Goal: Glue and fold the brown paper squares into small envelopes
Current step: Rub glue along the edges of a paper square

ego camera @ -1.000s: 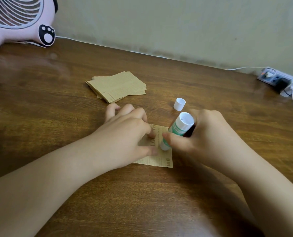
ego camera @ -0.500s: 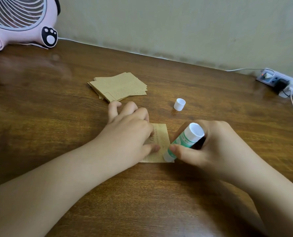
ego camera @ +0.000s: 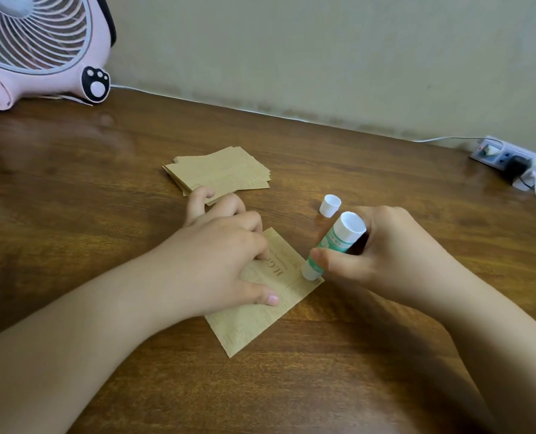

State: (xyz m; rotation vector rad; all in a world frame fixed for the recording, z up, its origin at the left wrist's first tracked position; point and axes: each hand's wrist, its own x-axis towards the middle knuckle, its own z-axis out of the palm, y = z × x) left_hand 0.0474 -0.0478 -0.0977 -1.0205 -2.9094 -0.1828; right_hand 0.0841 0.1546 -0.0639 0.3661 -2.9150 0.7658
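Item one, the wooden table (ego camera: 72, 214): I see it filling my view from the wall to the near edge, and it carries everything below.

Item two, the pink desk fan (ego camera: 35, 48): it stands at the far left corner against the wall, with a paw-print foot at its base.

Item three, the white power strip (ego camera: 517, 164): far right by the wall, with a black adapter and a white plug in it.

Item four, the stack of brown paper squares (ego camera: 223, 170): loosely fanned, lying at mid-table just beyond my left hand's outer fingertips.

Item five, the single brown paper square (ego camera: 260, 321): flat on the table, turned like a diamond, printed side up, between my two hands.

Item six, my left hand (ego camera: 216, 261): palm down on the square's left half. The thumb and forefinger tips press the printed face and the other fingers curl onto the table beyond its far edge. It grasps nothing.

Item seven, my right hand (ego camera: 395, 255): thumb and fingers wrapped round the glue stick.

Item eight, the glue stick (ego camera: 332, 245): white with a green label, tilted, its lower tip touching the square's right corner, just right of my left forefinger.

Item nine, the white cap (ego camera: 330, 205): standing open end up, just beyond the glue stick.
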